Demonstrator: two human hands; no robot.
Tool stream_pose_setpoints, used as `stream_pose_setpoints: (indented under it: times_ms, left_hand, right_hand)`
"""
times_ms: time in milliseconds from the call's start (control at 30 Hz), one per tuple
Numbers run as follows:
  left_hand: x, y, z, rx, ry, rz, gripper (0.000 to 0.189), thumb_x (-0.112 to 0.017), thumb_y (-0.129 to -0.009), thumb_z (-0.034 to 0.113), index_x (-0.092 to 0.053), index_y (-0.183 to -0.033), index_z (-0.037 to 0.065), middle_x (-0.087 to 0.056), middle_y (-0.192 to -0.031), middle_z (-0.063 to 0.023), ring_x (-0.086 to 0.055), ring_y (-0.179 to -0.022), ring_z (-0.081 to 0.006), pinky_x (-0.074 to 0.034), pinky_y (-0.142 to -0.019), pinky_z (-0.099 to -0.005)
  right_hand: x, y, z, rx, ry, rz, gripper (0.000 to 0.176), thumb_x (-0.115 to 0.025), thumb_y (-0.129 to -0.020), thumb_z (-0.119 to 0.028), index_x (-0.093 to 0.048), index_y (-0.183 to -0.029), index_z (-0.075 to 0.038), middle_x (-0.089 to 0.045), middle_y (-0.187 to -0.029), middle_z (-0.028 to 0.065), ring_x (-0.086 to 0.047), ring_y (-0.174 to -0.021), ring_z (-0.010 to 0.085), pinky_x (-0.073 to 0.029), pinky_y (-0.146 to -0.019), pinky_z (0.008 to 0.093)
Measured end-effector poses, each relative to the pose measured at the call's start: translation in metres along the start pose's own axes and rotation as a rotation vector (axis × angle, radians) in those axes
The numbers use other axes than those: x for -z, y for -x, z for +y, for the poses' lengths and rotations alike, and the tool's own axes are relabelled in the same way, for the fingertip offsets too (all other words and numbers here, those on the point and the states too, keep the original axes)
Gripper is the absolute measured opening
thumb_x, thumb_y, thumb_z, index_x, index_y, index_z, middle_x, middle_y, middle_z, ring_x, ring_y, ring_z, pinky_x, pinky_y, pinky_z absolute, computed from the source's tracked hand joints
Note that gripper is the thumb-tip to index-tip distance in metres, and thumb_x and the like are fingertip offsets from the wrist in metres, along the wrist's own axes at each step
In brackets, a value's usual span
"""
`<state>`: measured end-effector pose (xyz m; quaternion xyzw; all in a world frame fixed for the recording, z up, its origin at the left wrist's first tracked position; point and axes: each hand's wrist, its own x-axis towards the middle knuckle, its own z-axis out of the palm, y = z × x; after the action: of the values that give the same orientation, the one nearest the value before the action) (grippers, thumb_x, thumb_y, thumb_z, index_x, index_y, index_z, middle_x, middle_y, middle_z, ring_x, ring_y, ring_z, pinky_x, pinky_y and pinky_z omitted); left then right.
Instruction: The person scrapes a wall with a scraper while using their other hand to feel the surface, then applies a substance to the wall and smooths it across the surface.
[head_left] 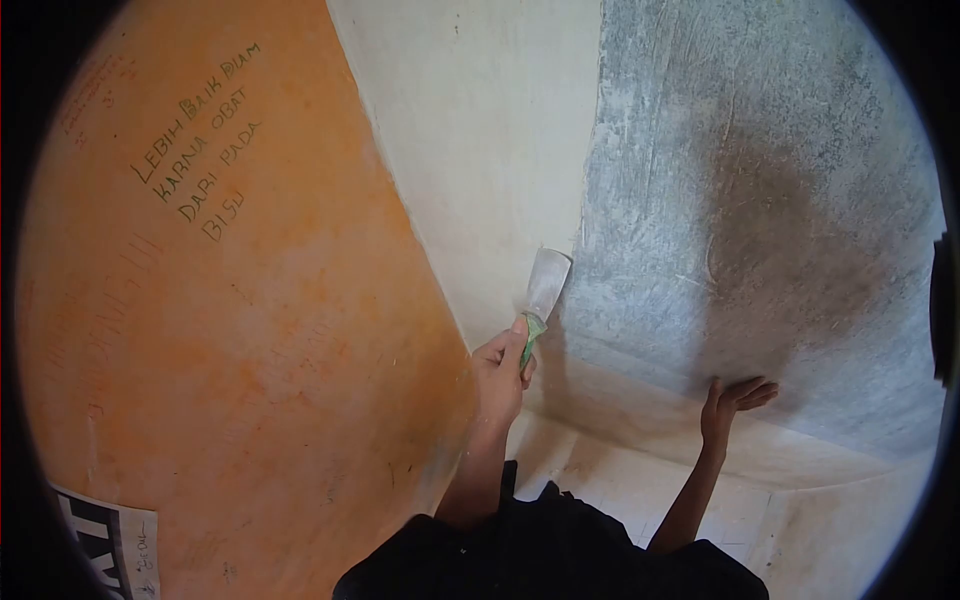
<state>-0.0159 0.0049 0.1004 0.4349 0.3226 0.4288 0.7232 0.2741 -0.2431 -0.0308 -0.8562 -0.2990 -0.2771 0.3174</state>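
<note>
My left hand (505,370) is closed round the green handle of a scraper (547,284), its thumb lying along the handle. The scraper's metal blade points up and touches or nearly touches the wall near the border between the cream strip (480,130) and the rough grey-blue surface (650,200). Over on the right, my right hand (735,400) is raised at the lower edge of the grey-blue surface, with its fingers stretched out and nothing in it. Whether its palm presses on the surface cannot be made out.
An orange wall (270,300) with green and red handwriting fills the left side. At the lower left hangs a black-and-white printed sheet (138,545). Pale floor tiles (620,490) show behind the dark sleeves. A dark object (942,310) stands at the right edge.
</note>
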Motion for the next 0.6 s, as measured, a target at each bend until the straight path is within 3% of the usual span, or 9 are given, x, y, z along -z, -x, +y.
stream_pose_setpoints:
  times_ms: [100, 167, 300, 367, 600]
  left_hand:
    - [0.004, 0.008, -0.006, -0.015, -0.019, 0.013, 0.031, -0.056, -0.101, 0.03, -0.062, -0.083, 0.005, -0.037, -0.055, 0.0065, -0.035, -0.044, -0.0031, -0.02, -0.04, -0.0214]
    - [0.009, 0.009, -0.007, -0.008, -0.07, -0.007, 0.044, -0.052, -0.102, 0.039, -0.061, -0.075, 0.007, -0.042, -0.051, 0.004, -0.033, -0.043, -0.0039, -0.023, -0.041, -0.023]
    - [0.0, 0.001, 0.003, 0.017, -0.032, -0.026, 0.043, -0.052, -0.102, 0.039, -0.061, -0.075, 0.007, -0.043, -0.051, 0.0038, -0.033, -0.043, -0.0039, -0.023, -0.041, -0.0227]
    - [-0.003, -0.002, -0.005, -0.047, -0.008, -0.017, 0.035, -0.055, -0.101, 0.034, -0.064, -0.084, 0.005, -0.039, -0.054, 0.0059, -0.034, -0.043, -0.0033, -0.02, -0.04, -0.0222]
    - [-0.002, 0.005, 0.009, -0.033, -0.145, 0.022, 0.037, -0.056, -0.101, 0.034, -0.062, -0.078, 0.006, -0.04, -0.054, 0.0057, -0.033, -0.045, -0.0031, -0.021, -0.042, -0.0226]
  right_hand:
    - [-0.002, -0.006, -0.003, -0.003, -0.002, 0.002, 0.096, -0.042, -0.1, -0.052, 0.019, -0.15, 0.002, 0.029, -0.153, 0.0297, 0.03, -0.142, 0.0443, 0.017, -0.112, 0.0586]
    - [-0.004, -0.011, -0.004, 0.008, -0.002, 0.022, 0.096, -0.042, -0.1, -0.052, 0.019, -0.15, 0.002, 0.029, -0.153, 0.0298, 0.03, -0.142, 0.0444, 0.017, -0.112, 0.0586]
    - [-0.002, -0.001, 0.003, -0.006, 0.012, -0.004, 0.095, -0.043, -0.1, -0.051, 0.019, -0.15, 0.002, 0.029, -0.153, 0.0301, 0.029, -0.142, 0.0446, 0.017, -0.112, 0.0585]
    - [-0.006, -0.01, 0.003, 0.004, 0.011, 0.004, 0.095, -0.043, -0.1, -0.051, 0.019, -0.15, 0.002, 0.028, -0.154, 0.0302, 0.029, -0.142, 0.0446, 0.016, -0.112, 0.0586]
    - [-0.003, -0.001, 0.003, -0.02, 0.021, 0.004, 0.095, -0.042, -0.1, -0.052, 0.019, -0.15, 0.003, 0.028, -0.154, 0.0303, 0.029, -0.142, 0.0446, 0.015, -0.112, 0.0587]
